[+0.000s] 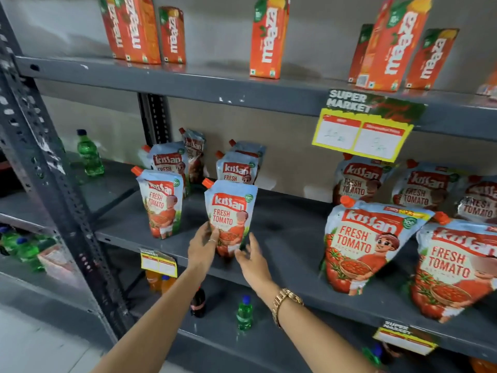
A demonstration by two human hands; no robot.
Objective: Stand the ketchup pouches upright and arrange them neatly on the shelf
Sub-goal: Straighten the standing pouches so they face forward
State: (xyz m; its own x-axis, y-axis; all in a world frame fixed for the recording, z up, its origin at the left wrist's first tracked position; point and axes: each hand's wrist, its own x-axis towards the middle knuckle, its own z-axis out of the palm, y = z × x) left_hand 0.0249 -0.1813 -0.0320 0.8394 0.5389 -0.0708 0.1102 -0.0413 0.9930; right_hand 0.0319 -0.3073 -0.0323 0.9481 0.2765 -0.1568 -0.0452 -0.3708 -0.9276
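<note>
A Kissan ketchup pouch (230, 211) stands upright near the front of the grey middle shelf (285, 238). My left hand (202, 246) pinches its lower left edge. My right hand (251, 261) hovers with spread fingers at its lower right corner, blurred. Another pouch (161, 205) stands upright to its left, with several more upright pouches (236, 168) in rows behind. On the right, two large pouches (368, 246) (454, 270) lean at the shelf front, with further pouches (425, 191) behind them.
Maaza juice cartons (266, 39) line the upper shelf. A yellow price tag (360, 135) hangs from its edge. A green bottle (90, 154) stands far left. Drink bottles (244, 313) sit on the lower shelf. A perforated steel post (53, 168) frames the left side.
</note>
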